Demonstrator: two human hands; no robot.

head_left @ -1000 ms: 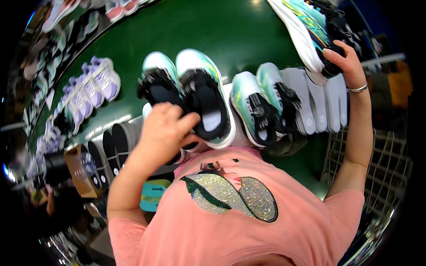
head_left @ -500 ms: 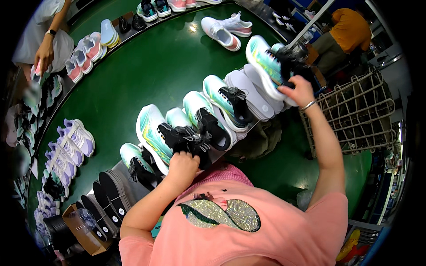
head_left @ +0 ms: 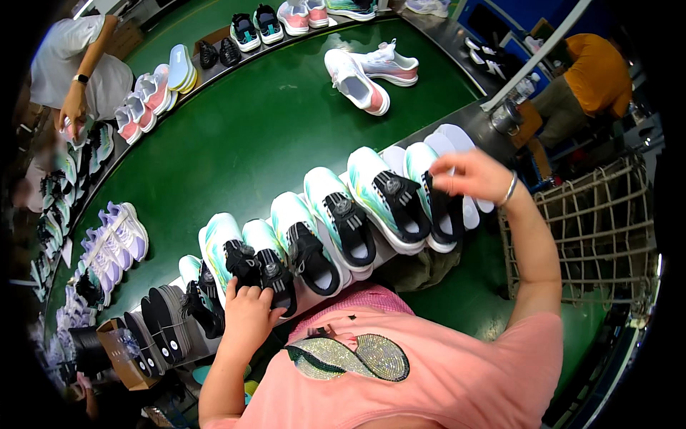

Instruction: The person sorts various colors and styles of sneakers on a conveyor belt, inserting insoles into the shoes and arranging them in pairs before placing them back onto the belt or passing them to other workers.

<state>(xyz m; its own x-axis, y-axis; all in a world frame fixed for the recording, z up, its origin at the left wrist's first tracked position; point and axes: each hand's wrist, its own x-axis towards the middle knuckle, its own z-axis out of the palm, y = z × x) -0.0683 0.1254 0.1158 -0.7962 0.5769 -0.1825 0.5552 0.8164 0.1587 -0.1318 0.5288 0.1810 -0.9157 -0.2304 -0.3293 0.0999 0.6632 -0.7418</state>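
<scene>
The pink T-shirt (head_left: 464, 357) bears glittering silvery shapes (head_left: 384, 357).

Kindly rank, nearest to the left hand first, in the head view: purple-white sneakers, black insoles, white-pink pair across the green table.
1. Black insoles, left of the left hand.
2. Purple-white sneakers, farther left.
3. White-pink pair, ahead and right.
</scene>
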